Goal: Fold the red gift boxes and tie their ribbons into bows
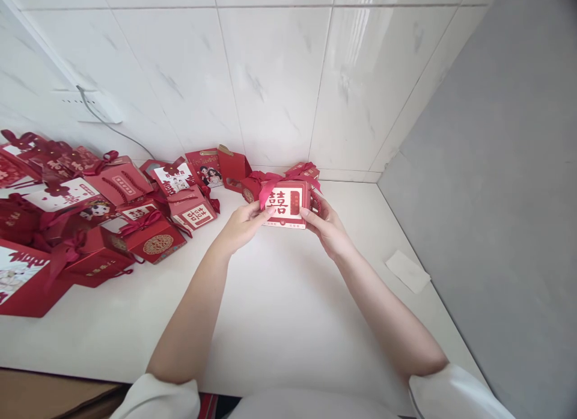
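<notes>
A small red gift box [287, 204] with a white front panel and a pink ribbon bow on top is held between both hands above the white counter [279, 311]. My left hand [242, 225] grips its left side, thumb on the front. Fingers of my right hand [325, 225] curl round the right side. Both arms reach forward from white sleeves.
Several red gift boxes with ribbons [148, 235] lie piled on the counter's left, up to the tiled wall [270, 76]. More boxes [232, 166] stand behind the held one. A white paper scrap [408, 270] lies at right by the grey wall [505, 184]. A cable [112, 127] runs down the wall.
</notes>
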The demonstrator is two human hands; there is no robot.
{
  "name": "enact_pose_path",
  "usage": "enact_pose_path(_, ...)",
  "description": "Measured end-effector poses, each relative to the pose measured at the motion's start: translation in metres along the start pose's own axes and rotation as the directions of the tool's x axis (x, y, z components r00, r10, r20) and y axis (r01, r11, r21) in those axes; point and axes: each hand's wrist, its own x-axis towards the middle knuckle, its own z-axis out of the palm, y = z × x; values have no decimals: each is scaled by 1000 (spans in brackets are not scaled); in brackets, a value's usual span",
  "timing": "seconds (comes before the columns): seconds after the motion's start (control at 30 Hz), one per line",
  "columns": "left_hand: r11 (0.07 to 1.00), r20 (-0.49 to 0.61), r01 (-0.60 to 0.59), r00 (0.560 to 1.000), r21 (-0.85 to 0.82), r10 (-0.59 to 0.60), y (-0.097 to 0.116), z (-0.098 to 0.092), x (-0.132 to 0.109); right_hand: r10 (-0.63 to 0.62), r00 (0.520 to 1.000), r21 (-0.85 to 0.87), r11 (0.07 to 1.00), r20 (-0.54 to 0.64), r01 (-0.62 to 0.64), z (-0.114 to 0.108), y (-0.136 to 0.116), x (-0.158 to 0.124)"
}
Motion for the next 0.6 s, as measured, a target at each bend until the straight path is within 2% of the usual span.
enact_pose_path(0.13,996,-123,55,991,66,-46,-1,0,0,-2,999,-53,999,-38,0,0,3,0)
enact_pose_path(0.23,998,-202,55,978,22,-49,-2,-1,1,-5,998,-72,997,-55,1,-1,6,0)
enact_pose_path(0.37,998,-190,24,981,-51,-34,-3,-2,3,1,999,-68,998,-32,-3,0,5,0)
enact_pose_path(0.6,992,-209,81,976,94,-60,-2,-3,2,-5,999,-86,996,-45,2,0,4,-1)
